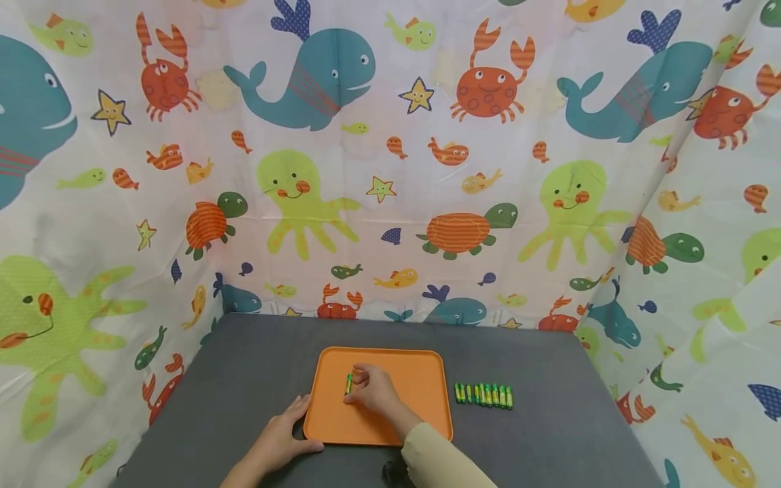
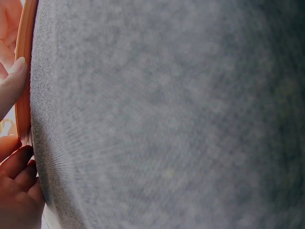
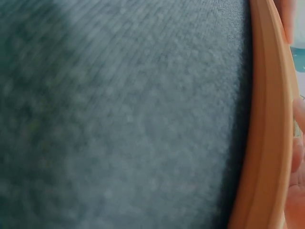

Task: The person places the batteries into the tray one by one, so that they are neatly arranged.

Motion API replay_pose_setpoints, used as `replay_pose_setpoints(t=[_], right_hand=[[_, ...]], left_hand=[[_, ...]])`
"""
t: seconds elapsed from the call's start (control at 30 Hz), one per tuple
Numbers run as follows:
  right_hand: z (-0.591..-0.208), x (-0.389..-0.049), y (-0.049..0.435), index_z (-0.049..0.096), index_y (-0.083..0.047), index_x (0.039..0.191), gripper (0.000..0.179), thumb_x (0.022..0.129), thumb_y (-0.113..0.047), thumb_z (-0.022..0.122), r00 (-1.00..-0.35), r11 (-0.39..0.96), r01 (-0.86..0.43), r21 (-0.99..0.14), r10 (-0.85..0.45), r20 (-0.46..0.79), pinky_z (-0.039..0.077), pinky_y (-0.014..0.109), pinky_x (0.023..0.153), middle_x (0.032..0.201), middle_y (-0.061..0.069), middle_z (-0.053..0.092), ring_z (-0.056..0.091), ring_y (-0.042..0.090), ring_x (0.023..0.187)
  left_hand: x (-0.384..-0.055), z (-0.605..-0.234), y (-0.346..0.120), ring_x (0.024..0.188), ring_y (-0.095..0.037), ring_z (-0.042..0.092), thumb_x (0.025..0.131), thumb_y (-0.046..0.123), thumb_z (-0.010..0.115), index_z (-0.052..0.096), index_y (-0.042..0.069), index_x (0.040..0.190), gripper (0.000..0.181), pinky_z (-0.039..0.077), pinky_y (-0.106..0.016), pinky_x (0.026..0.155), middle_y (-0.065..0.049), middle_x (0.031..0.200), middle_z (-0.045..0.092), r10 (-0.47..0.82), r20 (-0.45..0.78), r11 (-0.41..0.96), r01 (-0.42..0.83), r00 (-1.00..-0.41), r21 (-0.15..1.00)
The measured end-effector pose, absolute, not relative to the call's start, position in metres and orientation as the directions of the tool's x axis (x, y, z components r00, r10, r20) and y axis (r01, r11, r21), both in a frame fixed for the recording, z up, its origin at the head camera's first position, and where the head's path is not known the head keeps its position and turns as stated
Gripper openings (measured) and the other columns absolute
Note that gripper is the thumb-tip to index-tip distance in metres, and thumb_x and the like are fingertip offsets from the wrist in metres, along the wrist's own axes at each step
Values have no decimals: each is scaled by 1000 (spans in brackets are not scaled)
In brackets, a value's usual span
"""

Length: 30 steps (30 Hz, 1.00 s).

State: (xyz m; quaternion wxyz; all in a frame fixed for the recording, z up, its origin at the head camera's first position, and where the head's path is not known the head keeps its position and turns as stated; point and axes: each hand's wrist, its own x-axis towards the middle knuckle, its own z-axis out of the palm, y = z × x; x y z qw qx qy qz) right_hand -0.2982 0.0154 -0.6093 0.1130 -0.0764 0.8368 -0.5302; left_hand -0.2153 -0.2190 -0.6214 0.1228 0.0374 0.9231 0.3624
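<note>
So the orange tray (image 1: 421,383), lower middle of the frame, had one battery (image 1: 348,383) in it, left of centre, slim and green with yellowish bits. The right hand (image 1: 373,392) blocked some tray; its fingers curled by the battery, couldn't tell if pinching. The left hand (image 1: 278,435), thumb and fingers apart, touched the tray's lower-left corner. More green batteries (image 1: 484,395) sat lower right.

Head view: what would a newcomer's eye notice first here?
Probably the white backdrop with colourful sea animals comes first. Below, on the grey table, is an orange tray, where the right hand is beside a green battery. More batteries form a row right of the tray.
</note>
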Motion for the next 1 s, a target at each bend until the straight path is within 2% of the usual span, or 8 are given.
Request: replay_pose_setpoints(t=[0.3,0.53,0.8,1.0], right_hand=[[-604,-298,22,59,-2,140,70,77,-7,88,-968,383,-1,-924,-231,-95,54,27,58,102,12,66,58,14,72],[-596,-297,27,57,-2,141,68,80,-7,86,-971,364,-35,-931,-232,-54,54,27,53,108,15,65,60,14,78],[-577,-295,33,59,-5,140,65,81,-14,86,-977,407,-96,-908,-214,7,52,24,63,109,16,67,62,14,83],[-566,-293,44,63,-14,137,60,82,-20,86,-980,383,-88,-919,-197,12,55,26,68,112,14,68,63,17,88]], left_hand=[[-217,-623,-220,146,-46,34,66,61,87,41,9,156,114,35,-69,107,-20,160,38,162,-201,736,-18,-966,677],[-217,-621,-219,146,-47,34,64,61,87,41,9,156,115,34,-71,106,-20,160,37,158,-218,739,-31,-963,673],[-217,-619,-218,145,-49,34,65,60,88,41,9,156,114,34,-71,106,-22,160,36,155,-226,742,-38,-962,670],[-216,-617,-218,145,-50,34,64,59,88,40,9,156,115,33,-72,106,-22,160,36,150,-235,740,-49,-960,671]])
